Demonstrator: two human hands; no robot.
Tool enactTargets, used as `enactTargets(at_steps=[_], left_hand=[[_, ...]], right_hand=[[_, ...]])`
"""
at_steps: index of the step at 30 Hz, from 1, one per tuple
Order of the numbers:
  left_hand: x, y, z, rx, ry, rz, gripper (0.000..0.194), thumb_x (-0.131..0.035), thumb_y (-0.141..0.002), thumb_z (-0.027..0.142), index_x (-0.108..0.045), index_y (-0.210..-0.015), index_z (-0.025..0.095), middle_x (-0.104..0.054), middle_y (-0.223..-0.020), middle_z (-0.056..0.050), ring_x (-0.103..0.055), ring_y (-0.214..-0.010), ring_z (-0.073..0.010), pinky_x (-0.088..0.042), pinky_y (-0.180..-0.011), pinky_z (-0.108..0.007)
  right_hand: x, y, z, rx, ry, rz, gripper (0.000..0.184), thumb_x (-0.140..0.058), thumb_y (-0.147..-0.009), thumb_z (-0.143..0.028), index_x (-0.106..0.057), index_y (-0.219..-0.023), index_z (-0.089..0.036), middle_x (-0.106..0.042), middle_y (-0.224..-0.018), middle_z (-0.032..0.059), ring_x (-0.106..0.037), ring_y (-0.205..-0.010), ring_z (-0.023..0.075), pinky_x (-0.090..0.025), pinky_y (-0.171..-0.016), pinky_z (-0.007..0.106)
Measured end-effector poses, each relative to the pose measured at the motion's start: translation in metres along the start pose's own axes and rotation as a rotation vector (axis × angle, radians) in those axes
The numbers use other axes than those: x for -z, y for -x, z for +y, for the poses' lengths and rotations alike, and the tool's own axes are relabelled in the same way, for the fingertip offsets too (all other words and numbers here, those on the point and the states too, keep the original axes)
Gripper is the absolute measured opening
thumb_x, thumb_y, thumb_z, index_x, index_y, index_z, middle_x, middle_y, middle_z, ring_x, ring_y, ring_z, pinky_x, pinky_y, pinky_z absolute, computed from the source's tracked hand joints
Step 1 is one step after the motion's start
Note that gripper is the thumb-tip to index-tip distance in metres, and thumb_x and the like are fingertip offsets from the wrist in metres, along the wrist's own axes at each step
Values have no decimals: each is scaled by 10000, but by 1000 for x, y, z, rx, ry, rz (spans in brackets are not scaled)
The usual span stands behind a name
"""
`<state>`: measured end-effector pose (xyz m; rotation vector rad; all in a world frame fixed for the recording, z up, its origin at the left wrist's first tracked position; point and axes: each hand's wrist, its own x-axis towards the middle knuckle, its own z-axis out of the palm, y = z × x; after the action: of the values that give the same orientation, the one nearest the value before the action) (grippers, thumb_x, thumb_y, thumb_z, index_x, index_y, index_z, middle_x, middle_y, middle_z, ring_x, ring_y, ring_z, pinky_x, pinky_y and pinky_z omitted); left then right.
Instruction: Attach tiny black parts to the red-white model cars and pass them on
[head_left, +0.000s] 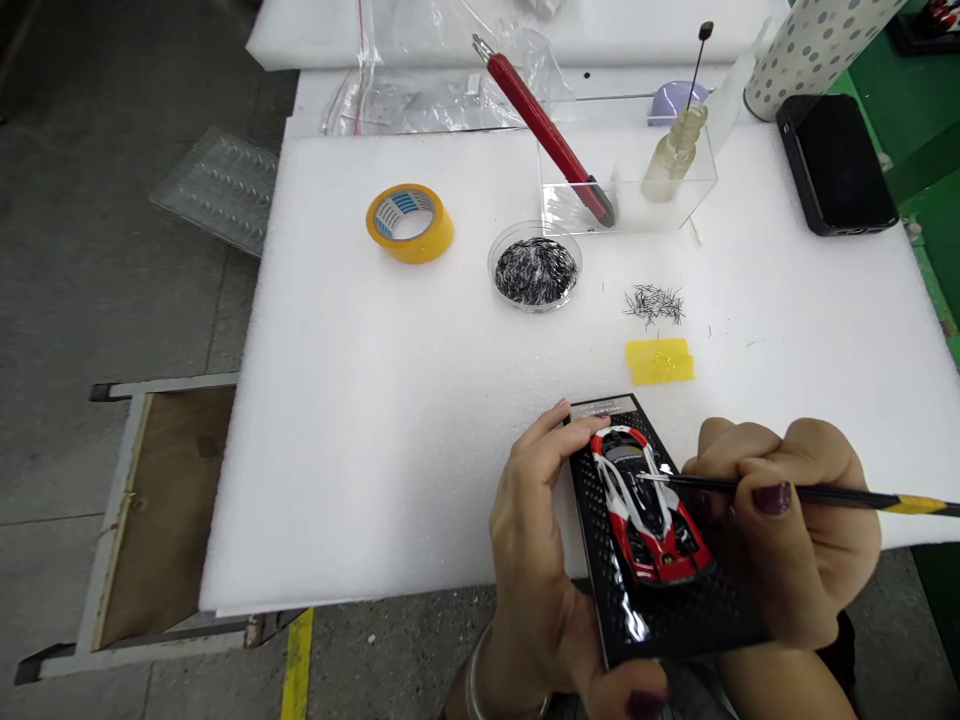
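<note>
While one white foam sheet (pixel 352 430) lies here, I see two hands at its near edge: the left hand (pixel 534 540) holds one black base (pixel 664 628) carrying one model car (pixel 656 535); the right hand (pixel 799 525) pinches one thin tool (pixel 851 496) over it.

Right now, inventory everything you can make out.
Foam sheets: at least 2, white, centre and far
Model car: 1, red-white-black, on base
Base: 1, black, in left hand
Brush: 1, black-yellow, in right hand
Tape roll: 1, yellow, left
Dish: 1, clear, centre
Fibres: many, black, in and beside dish
Tape strip: 1, yellow, near car
Box: 1, clear, beyond dish
Pen-like tool: 1, red, at box
Bottle: 1, pale, at box
Rod: 1, dark, in bottle
Dome: 1, purple, behind bottle
Bags: unclear, clear, far
Dotted cylinder: 1, white-grey, far right
Phone-like device: 1, black, right
Tray: 1, clear, left
Stool-like frame: 1, grey-brown, left
Left hand: 1, dark nails, base
Right hand: 1, dark nails, brush
</note>
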<state>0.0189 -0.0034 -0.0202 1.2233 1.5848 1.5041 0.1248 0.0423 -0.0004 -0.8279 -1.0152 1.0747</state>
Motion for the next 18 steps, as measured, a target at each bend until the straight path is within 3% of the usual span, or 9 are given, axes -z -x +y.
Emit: enactTargets(at_steps=[8, 13, 18], left_hand=[[1, 1, -1, 22, -16, -5, 346, -586, -1011, 454, -610, -1302, 268, -724, -1281, -60, -538, -1422, -311, -485, -1155, -554], [3, 0, -1, 13, -4, -22, 424, -538, -1011, 557, -608, -1314, 269, -714, -1308, -72, -528, -1429, -331, -477, -1159, -572], [3, 0, -2, 24, 15, -24, 353, -596, -1003, 460, -620, -1307, 281, -713, -1318, -47, -526, -1433, -310, -473, -1169, -536]], right_hand=[[-2, 0, 1, 3, 0, -2, 60, -653, -951, -162, -659, -905, -200, -568, -625, -12, -495, -515, 134, -405, -436, 288], [-1, 1, 1, -10, 2, 3, 58, -650, -957, -164, -666, -913, -197, -580, -626, -3, -490, -516, 141, -399, -443, 295], [-1, 2, 0, -10, -36, -4, 83, -627, -954, -121, -679, -930, -180, -591, -657, -4, -498, -535, 140, -395, -449, 305]])
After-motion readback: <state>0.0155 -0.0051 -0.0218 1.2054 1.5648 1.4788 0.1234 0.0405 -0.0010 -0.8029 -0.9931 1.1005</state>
